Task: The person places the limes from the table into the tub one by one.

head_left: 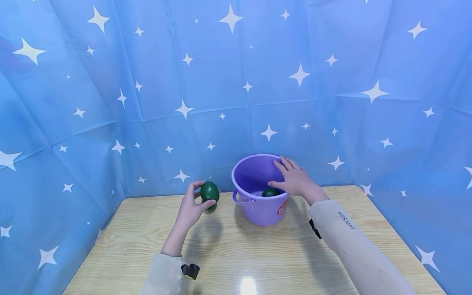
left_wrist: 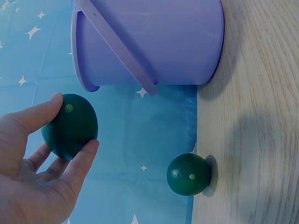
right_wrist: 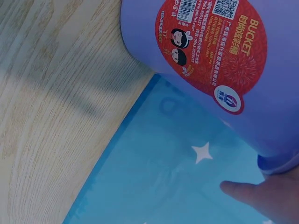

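Note:
A dark green avocado (head_left: 209, 191) with a pale stem spot is held up between the thumb and fingers of my left hand (head_left: 191, 207). Below it, on the wooden table, a second avocado (left_wrist: 188, 174) rests left of the bucket, partly hidden in the head view. The purple bucket (head_left: 262, 213) stands upright with a third avocado (head_left: 271, 192) inside. My right hand (head_left: 298, 180) rests at the bucket's right rim, fingers spread and thumb reaching over the opening. In the right wrist view one finger (right_wrist: 239, 190) extends outside the bucket.
The bucket's handle (head_left: 243, 200) hangs down on its left side. A red label (right_wrist: 215, 46) is stuck on the bucket's right side. Behind the wooden table (head_left: 228, 254) hangs a blue cloth (head_left: 206, 82) with white stars, which also closes off both sides.

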{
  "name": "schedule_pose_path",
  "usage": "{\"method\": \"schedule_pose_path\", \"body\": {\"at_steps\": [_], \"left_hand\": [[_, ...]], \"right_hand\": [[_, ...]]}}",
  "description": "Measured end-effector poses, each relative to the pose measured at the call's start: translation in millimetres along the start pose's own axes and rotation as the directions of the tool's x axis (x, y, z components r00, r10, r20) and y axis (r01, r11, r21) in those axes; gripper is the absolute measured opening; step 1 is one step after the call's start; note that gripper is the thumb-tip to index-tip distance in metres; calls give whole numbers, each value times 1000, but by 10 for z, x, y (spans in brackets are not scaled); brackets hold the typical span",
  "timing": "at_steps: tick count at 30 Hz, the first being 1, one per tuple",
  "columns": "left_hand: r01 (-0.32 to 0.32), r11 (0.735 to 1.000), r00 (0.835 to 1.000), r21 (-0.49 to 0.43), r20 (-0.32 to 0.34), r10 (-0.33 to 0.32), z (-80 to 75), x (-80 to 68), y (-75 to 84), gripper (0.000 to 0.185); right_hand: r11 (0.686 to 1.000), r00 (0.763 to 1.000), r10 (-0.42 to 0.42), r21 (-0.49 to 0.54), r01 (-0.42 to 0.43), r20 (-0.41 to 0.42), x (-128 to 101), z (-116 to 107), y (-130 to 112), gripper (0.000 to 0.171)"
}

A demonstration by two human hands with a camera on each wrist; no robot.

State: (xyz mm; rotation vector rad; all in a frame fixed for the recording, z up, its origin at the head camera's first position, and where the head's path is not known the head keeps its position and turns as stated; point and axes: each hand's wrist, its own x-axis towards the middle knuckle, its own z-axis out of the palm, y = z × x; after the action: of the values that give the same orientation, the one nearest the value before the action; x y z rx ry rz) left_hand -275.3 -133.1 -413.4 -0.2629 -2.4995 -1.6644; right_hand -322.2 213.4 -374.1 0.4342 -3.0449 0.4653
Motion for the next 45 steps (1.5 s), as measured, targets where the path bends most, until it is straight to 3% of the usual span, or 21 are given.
{"method": "schedule_pose_path", "body": {"at_steps": [45], "left_hand": [[-45,997,999,-62,4,45,54,-23,190,67]], "right_hand": [[1000,1000,1,6,-1,9,5,-4,9,87]]}}
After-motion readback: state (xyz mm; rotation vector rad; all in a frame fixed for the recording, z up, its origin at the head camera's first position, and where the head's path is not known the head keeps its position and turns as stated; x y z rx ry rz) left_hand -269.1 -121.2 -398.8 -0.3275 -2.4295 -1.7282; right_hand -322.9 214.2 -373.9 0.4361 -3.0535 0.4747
